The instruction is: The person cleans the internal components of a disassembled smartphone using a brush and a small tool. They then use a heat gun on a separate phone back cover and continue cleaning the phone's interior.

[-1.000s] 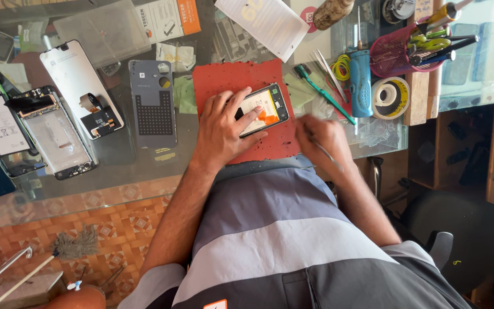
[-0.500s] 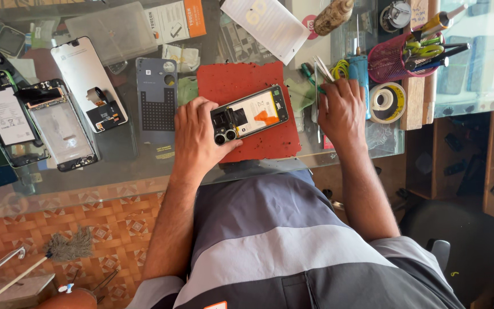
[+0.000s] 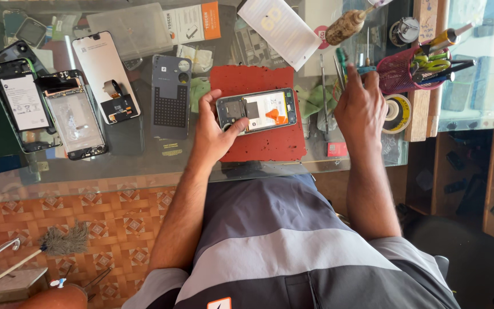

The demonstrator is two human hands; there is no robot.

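Opened phone (image 3: 257, 111) — left hand (image 3: 212, 133) fingers (image 3: 232, 127) gripping its end — lies on red mat (image 3: 261, 143).

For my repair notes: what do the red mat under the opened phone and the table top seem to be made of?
The red mat looks like matte rubber or silicone: dull, speckled and worn. The table top appears to be clear glass: things beneath show through, and it reflects light.

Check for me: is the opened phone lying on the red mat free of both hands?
No, the left hand grips the opened phone at its camera end on the red mat.
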